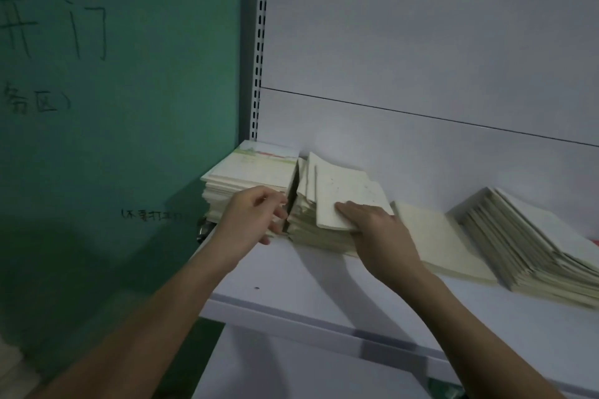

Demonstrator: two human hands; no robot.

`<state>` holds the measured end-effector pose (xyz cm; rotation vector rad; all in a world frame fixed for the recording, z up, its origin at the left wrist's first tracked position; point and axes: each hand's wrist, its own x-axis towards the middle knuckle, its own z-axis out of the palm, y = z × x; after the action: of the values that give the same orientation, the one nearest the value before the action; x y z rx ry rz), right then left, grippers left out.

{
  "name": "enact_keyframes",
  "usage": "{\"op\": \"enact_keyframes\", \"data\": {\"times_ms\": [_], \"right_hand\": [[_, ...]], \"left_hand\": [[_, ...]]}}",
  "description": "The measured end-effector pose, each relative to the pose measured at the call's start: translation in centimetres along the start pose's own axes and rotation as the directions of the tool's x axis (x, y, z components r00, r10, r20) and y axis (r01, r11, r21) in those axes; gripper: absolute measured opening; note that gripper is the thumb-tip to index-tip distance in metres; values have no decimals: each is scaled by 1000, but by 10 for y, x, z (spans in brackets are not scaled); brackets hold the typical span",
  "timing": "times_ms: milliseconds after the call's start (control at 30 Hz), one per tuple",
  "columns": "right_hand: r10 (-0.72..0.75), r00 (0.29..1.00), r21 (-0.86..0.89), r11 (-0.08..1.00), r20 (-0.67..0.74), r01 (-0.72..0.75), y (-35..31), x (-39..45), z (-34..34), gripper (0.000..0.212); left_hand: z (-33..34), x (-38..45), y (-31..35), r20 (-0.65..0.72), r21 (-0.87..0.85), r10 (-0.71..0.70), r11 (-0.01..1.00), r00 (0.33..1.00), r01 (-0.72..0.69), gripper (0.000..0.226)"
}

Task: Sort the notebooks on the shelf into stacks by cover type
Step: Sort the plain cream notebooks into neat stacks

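Several stacks of cream notebooks sit on a white shelf (pixel 291 272). The far-left stack (pixel 256 172) has a pale landscape picture on its top cover. Beside it stands a taller, uneven middle stack (pixel 308 223). My right hand (pixel 379 230) grips the near edge of the top notebook (pixel 346 194) of that middle stack, which is tilted up. My left hand (pixel 249 217) hovers in front of the left stack, fingers loosely curled toward the gap between the two stacks, holding nothing I can see. A single flat notebook (pixel 437 243) lies to the right.
A slanted, fanned stack of notebooks (pixel 531 243) fills the shelf's right end. A green wall with handwritten characters (pixel 113 107) borders the left. A slotted metal upright (pixel 261 42) and white back panel stand behind. A lower shelf edge (pixel 324 330) runs beneath.
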<state>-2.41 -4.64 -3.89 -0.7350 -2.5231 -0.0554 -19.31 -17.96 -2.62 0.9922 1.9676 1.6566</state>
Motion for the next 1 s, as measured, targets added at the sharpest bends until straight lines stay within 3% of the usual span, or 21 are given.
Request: {"op": "enact_keyframes", "data": {"times_ms": [133, 200, 300, 400, 467, 567, 633, 700, 833, 1000], "right_hand": [[124, 945, 107, 990, -304, -95, -14, 2, -5, 63], [35, 918, 51, 999, -396, -16, -22, 4, -7, 64], [-125, 910, -58, 992, -395, 111, -40, 1, -3, 63], [-262, 927, -78, 965, -269, 251, -49, 1, 4, 65], [-296, 950, -11, 955, -100, 297, -45, 4, 5, 68], [-147, 980, 216, 970, 136, 115, -34, 7, 0, 88], [-16, 990, 290, 957, 142, -26, -25, 15, -2, 91], [58, 992, 225, 971, 116, -84, -17, 25, -2, 84], [67, 965, 0, 998, 253, -70, -18, 41, 15, 90], [31, 994, -86, 996, 101, -22, -18, 31, 31, 80]], "left_hand": [[4, 2, 30, 188, -227, -106, 963, 976, 149, 29], [6, 6, 44, 343, -318, -144, 912, 928, 259, 41], [8, 9, 53, 467, -417, -177, 820, 866, 392, 42], [6, 9, 46, 390, -443, -203, 813, 898, 376, 27], [1, 12, 33, 313, -450, -199, 830, 928, 330, 31], [-20, 19, 21, 210, -466, -168, 849, 963, 250, 41], [-40, 26, 17, 161, -469, -159, 856, 974, 217, 43], [-58, 31, 12, 137, -457, -176, 862, 975, 219, 44], [-75, 30, -2, 123, -378, -233, 888, 965, 262, 42], [-80, 25, -11, 112, -374, -260, 883, 959, 283, 39]]}}
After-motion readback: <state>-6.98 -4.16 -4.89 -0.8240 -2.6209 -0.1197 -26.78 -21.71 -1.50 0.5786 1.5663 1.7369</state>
